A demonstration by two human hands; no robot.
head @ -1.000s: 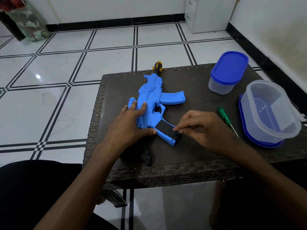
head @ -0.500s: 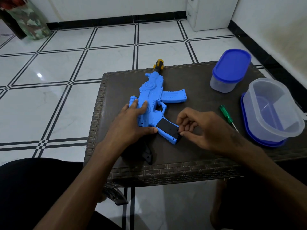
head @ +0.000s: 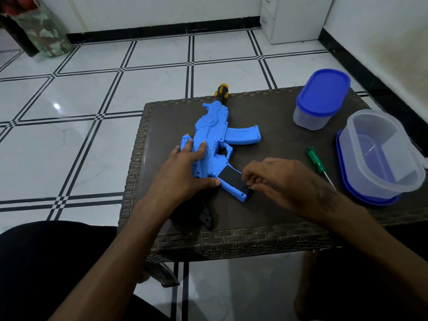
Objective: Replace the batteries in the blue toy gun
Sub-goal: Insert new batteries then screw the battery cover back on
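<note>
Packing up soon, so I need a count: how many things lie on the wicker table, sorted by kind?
Toy guns: 1, the blue toy gun
Screwdrivers: 1, the green screwdriver
Plastic containers: 2, the lidded tub and the open tub
Loose black parts: 1, the black piece
Total: 5

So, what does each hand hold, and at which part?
Left hand presses flat on the blue toy gun body. Right hand pinches something tiny at the grip's end, apparently a screw.
</note>
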